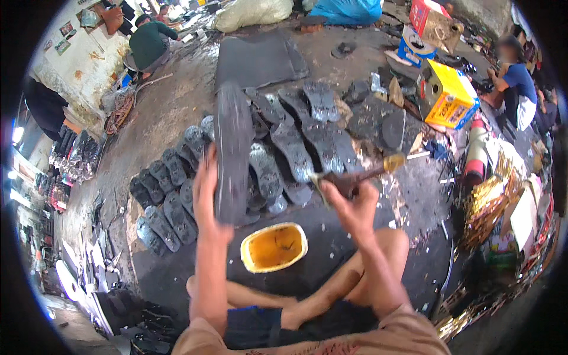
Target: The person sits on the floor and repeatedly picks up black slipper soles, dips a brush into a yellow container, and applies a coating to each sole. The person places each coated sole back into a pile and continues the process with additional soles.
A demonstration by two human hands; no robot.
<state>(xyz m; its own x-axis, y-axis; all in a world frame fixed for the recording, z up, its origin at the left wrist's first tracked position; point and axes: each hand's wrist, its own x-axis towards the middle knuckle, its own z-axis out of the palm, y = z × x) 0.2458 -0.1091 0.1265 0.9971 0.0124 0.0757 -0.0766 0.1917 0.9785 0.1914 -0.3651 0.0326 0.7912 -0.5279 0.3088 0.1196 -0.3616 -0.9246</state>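
My left hand [208, 192] grips a long black shoe sole [232, 148] held upright; motion blurs it. In my right hand [357, 210] is a brush [376, 172] with a dark brown shaft and an amber-coated end pointing right. A pale bit shows by the thumb, too unclear to name. Between my forearms stands a whitish tub [245, 260] of amber liquid, with a dark streak in it. Beyond my hands, rows of black soles [291, 151] lie on the floor, several with a wet-looking shine. Smaller soles [173, 165] lie in rows to the left.
A black sheet [254, 59] lies beyond the soles. Yellow [452, 94] and blue [416, 46] boxes stand at far right. Golden strips [488, 204] are heaped at right. One person [151, 44] sits far left, another [516, 86] far right. Large sacks [254, 13] lie at the back.
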